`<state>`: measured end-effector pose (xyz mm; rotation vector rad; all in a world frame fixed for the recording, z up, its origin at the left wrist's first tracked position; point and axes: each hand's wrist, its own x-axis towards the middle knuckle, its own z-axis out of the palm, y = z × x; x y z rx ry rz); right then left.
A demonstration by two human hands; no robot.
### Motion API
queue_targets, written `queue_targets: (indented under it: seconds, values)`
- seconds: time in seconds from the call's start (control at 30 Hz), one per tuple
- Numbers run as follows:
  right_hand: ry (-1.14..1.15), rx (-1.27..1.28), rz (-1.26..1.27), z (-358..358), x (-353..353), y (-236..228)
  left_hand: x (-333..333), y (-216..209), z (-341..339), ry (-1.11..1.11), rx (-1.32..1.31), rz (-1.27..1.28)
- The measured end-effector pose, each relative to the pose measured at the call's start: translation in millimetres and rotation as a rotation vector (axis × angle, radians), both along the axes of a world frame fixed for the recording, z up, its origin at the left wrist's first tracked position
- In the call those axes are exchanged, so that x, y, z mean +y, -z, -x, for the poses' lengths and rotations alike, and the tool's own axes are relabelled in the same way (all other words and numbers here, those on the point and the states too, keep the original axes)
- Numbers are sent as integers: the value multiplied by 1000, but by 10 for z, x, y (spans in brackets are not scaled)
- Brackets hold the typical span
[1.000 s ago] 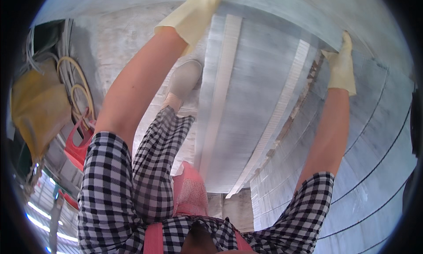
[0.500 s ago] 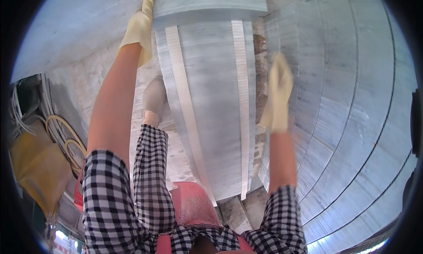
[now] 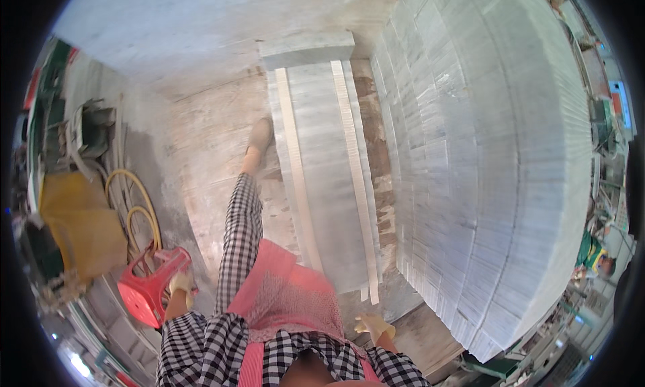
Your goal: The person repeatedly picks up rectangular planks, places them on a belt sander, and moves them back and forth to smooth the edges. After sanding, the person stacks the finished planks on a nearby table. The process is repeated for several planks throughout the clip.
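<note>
My left hand [image 3: 181,283], in a pale yellow glove, is at the side of a red plastic stool [image 3: 142,294], its fingers closed on the stool's edge. The stool is tilted, with its seat toward the left. My right hand [image 3: 373,325], gloved alike, is held near my apron with fingers apart and nothing in it. It is nearest the close end of a long grey-white stone slab [image 3: 322,165]. Two pale ribbed strips [image 3: 348,125] run lengthwise along the slab, their ends hanging past its near edge. A shorter stone piece [image 3: 308,50] lies across its far end.
A tall stack of grey stone tiles [image 3: 463,158] rises along the right. A pale wall [image 3: 222,37] stands at the far side. Yellow hose [image 3: 138,185], a yellow-brown sheet [image 3: 80,216] and cables lie at the left. A person in green [image 3: 591,252] is at the far right edge.
Both hands have drawn back toward me: the left from the slab's far end to the red stool, the right from beside the tile stack. My view has pulled back, showing more of the stool.
</note>
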<state>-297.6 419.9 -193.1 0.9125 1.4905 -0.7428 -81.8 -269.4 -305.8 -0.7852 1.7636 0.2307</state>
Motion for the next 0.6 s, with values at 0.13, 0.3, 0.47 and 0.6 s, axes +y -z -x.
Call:
queue_targets:
  seconds: [0.13,0.3,0.47,0.6]
  values:
    - [-24,324,47,273,-46,-314,865,-695,-891,-331,-14,-84]
    - [-12,741,69,626,-253,-698,1058,-605,-1120,-196,242,-90]
    - [-16,884,207,785,-302,-619,1226,-672,-405,-648,525,227]
    - [-227,739,263,663,181,137,1489,-1016,-462,-878,478,205]
